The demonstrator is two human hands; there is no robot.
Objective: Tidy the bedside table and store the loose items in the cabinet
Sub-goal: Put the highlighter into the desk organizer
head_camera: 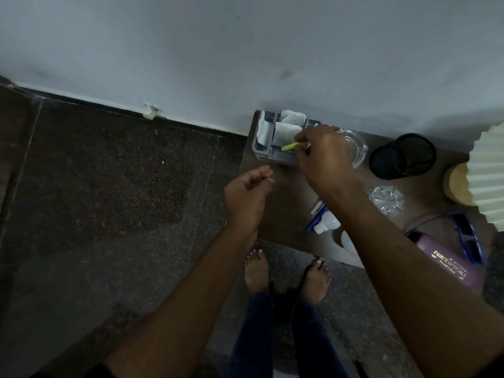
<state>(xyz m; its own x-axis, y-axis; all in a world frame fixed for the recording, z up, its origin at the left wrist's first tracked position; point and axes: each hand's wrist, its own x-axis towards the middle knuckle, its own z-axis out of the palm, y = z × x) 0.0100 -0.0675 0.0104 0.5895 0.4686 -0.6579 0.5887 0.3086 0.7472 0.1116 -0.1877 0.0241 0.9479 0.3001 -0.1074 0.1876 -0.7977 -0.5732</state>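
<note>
Pinching a slim yellow plastic stick (pixel 290 146) between thumb and fingertips, the right hand (pixel 324 159) hovers over a grey, boxy plastic organiser (pixel 261 152) whose compartments hold folded white paper (pixel 285 132). The stick's free end points left from the pinch, above the front compartment. Just right of the grip sits a round clear glass ashtray (pixel 358 148), and beyond it a black mesh cup (pixel 403 156). Left of the grip and nearer the person, the left hand (pixel 245 192) hangs loosely curled, holding nothing, at the edge of the dark wooden table (pixel 283 214).
</note>
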